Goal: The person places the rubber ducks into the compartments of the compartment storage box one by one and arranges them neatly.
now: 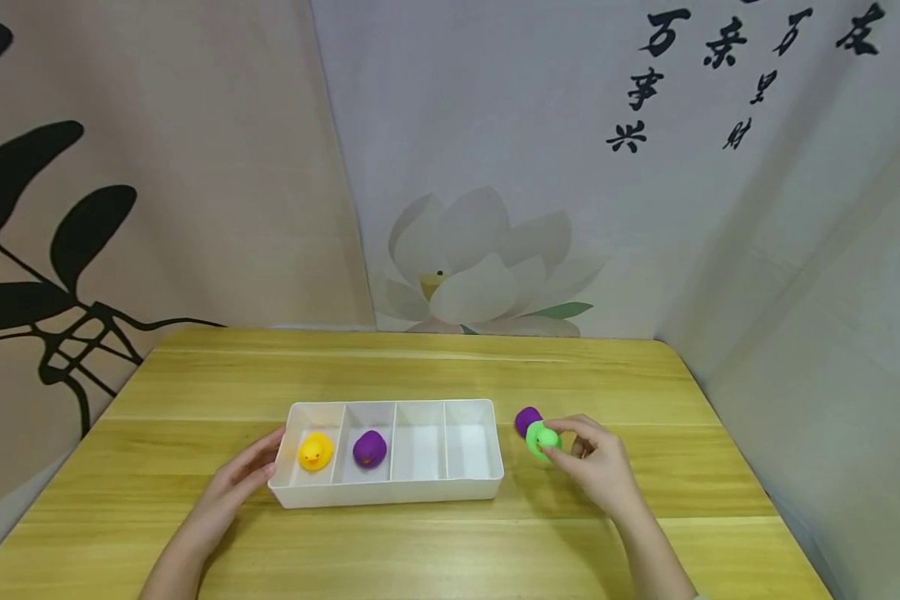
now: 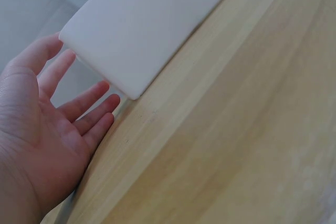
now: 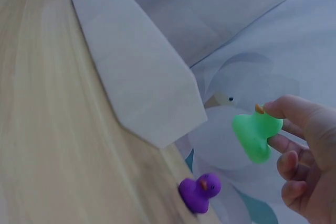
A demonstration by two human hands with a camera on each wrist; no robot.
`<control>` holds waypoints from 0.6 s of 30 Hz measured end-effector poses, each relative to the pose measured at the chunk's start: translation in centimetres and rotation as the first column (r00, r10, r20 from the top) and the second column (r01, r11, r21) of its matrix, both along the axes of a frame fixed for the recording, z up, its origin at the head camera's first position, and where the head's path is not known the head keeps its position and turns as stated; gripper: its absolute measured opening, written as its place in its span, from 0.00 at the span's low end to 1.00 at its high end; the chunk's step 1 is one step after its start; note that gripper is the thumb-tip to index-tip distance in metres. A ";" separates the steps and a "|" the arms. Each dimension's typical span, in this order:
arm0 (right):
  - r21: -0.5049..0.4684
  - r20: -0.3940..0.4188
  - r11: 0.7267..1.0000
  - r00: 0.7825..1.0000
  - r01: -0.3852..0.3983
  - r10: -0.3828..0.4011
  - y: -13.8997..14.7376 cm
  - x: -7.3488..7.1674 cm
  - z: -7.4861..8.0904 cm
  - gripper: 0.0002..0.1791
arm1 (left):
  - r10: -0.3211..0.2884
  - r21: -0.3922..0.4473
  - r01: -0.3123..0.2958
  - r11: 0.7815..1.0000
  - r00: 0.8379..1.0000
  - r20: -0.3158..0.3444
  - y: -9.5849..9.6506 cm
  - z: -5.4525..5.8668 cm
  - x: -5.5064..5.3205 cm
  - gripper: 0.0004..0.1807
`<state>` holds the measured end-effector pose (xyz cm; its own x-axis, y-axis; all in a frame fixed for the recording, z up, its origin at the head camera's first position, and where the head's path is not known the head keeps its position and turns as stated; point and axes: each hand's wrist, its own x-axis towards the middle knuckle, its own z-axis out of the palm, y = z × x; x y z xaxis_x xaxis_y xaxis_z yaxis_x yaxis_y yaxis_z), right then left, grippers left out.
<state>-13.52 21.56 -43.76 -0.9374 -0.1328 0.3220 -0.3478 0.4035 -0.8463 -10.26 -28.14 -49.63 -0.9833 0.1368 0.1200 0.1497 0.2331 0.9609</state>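
Note:
A green rubber duck [image 3: 256, 130] is pinched between thumb and fingers of my right hand [image 1: 598, 468], lifted above the table to the right of the white tray [image 1: 442, 492]. Just behind it, a purple rubber duck [image 3: 199, 191] sits on the table. Inside the four-part tray, a yellow rubber duck [image 1: 316, 452] lies in the leftmost compartment and another purple rubber duck [image 1: 370, 449] in the second one from the left. My left hand [image 2: 55, 124] touches the tray's left end, its fingers spread and fairly straight.
The wooden table [image 1: 390, 550] extends around the tray on all sides. Behind it hangs a pale cloth backdrop [image 1: 495, 125] with a lotus print and dark characters. Another cloth borders the table's right side.

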 end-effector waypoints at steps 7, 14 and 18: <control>-0.021 -0.019 0.999 0.999 -0.037 0.037 -1.7 0.2 1.9 0.16 | 0.007 -0.007 -0.007 1.000 1.000 0.007 0.0 -0.1 0.0 0.25; -0.020 -0.041 0.992 0.992 -0.124 0.123 -4.3 1.0 6.0 0.14 | -0.002 0.004 0.002 1.000 1.000 0.001 0.0 -0.2 0.0 0.25; -0.015 -0.012 0.989 0.989 -0.149 0.149 -5.5 0.9 7.2 0.13 | -0.008 0.007 0.008 1.000 1.000 -0.005 -0.1 -0.2 0.0 0.25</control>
<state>-12.65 16.06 -36.53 -0.9038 -0.2657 0.3354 -0.4125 0.3331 -0.8478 -10.31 -28.23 -49.80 -0.9816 0.1436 0.1259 0.1563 0.2252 0.9617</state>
